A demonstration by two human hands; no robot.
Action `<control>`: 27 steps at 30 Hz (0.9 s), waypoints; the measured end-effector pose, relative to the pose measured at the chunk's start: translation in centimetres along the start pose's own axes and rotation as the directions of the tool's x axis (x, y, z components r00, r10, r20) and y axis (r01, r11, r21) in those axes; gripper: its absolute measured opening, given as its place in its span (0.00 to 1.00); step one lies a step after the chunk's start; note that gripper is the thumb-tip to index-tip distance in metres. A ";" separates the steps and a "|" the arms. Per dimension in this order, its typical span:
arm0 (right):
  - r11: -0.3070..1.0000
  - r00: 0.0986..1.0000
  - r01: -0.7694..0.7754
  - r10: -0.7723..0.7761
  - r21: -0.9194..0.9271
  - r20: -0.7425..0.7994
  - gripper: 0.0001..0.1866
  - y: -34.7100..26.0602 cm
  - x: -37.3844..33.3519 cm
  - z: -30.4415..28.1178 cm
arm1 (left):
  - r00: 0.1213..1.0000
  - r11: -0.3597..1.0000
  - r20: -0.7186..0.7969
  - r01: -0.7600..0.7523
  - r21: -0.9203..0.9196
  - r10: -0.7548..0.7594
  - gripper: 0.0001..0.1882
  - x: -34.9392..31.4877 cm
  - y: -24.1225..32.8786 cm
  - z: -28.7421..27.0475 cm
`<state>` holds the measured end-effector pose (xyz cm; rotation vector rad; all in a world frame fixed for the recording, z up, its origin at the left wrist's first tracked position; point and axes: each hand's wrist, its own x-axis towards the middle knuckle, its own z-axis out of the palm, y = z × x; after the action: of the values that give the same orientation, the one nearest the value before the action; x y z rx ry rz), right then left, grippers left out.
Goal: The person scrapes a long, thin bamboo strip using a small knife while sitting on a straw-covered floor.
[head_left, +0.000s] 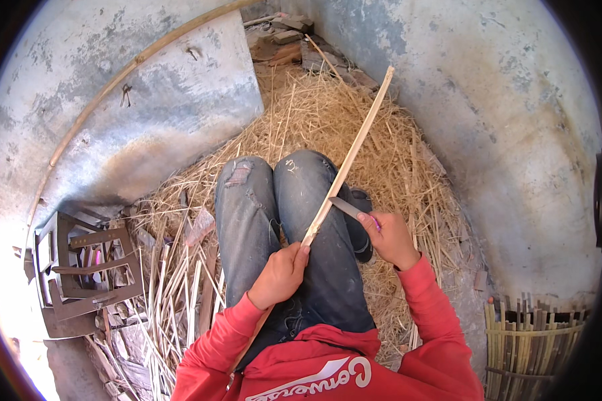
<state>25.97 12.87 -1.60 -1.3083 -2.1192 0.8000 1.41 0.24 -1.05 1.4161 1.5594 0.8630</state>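
Note:
My left hand [281,273] is closed around a long pale strip of split bamboo or wood [356,144], which slants from under my left forearm across my thighs, up to the far right. In my right hand [390,239] is a knife [346,208] with a grey blade; a bit of its pink-purple handle shows by the fingers. The blade's tip end meets the strip a little beyond my left hand. Rough, frayed fibres show on the strip between the blade and the left hand. Beneath it are my legs in worn jeans [244,207].
Shavings and straw-like scraps [394,147] cover the floor ahead. Many thin pale sticks [174,301] lie at the left beside a broken brown wooden frame [90,267]. Weathered walls [488,120] rise on both sides. A slatted stick basket or fence [528,344] stands at lower right; bricks [287,37] lie at the back.

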 end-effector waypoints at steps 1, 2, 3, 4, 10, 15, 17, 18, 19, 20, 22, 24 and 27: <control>1.000 0.999 -0.025 0.025 -0.013 -0.032 0.30 -0.4 0.4 0.0 | 1.000 1.000 0.002 -0.005 0.007 0.005 0.19 0.0 -0.1 0.0; 0.998 0.997 -0.050 0.049 -0.025 -0.065 0.30 -0.7 0.8 0.0 | 1.000 1.000 -0.006 -0.013 -0.001 0.013 0.19 0.0 -0.1 0.0; 0.999 0.995 -0.049 0.048 -0.019 -0.087 0.30 -0.5 1.2 -0.1 | 1.000 1.000 -0.011 -0.024 -0.007 0.024 0.19 0.0 -0.1 0.0; 0.999 0.993 -0.048 0.047 -0.012 -0.110 0.30 0.0 1.7 -0.3 | 0.999 0.999 -0.016 -0.035 -0.013 0.035 0.19 0.1 0.0 0.0; 0.999 0.998 0.000 -0.002 -0.044 -0.058 0.29 -0.4 0.9 -0.1 | 0.998 0.996 0.040 0.053 -0.076 -0.050 0.20 -0.1 0.1 -0.2; 0.998 0.987 -0.017 0.006 -0.067 -0.162 0.30 0.5 1.6 0.1 | 1.000 0.997 0.028 0.010 -0.071 -0.008 0.20 0.0 -0.3 0.0; 1.000 0.988 0.011 -0.015 -0.024 -0.153 0.30 0.7 0.8 0.3 | 0.998 0.996 0.052 0.044 -0.083 -0.040 0.20 0.0 -0.1 -0.2; 1.000 0.989 0.022 -0.022 -0.006 -0.148 0.31 0.7 0.5 0.2 | 0.996 0.994 0.072 0.061 -0.090 -0.055 0.21 -0.1 -0.1 -0.3; 1.000 0.991 0.013 -0.013 -0.002 -0.131 0.31 0.9 0.8 0.0 | 0.993 0.992 0.092 0.079 -0.096 -0.070 0.21 -0.2 -0.1 -0.4; 1.000 0.994 0.004 -0.004 0.000 -0.113 0.31 1.2 1.2 -0.2 | 0.993 0.991 0.091 0.082 -0.102 -0.073 0.21 -0.2 -0.1 -0.4; 1.000 0.995 -0.013 0.015 0.021 -0.103 0.30 1.4 1.2 0.1 | 0.992 0.989 0.094 0.095 -0.109 -0.085 0.21 -0.2 -0.1 -0.5; 0.999 0.993 -0.014 0.020 0.052 -0.116 0.30 1.3 1.1 0.6 | 0.996 0.994 0.074 0.054 -0.099 -0.047 0.21 -0.1 -0.2 -0.3; 0.998 1.000 -0.010 0.010 0.069 0.007 0.29 1.1 -0.2 1.1 | 0.998 0.996 0.060 0.033 -0.086 -0.028 0.21 -0.1 -0.2 -0.2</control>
<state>25.95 12.81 -3.17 -1.2827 -2.0725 0.8750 1.13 0.15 -1.13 1.3410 1.4784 0.8533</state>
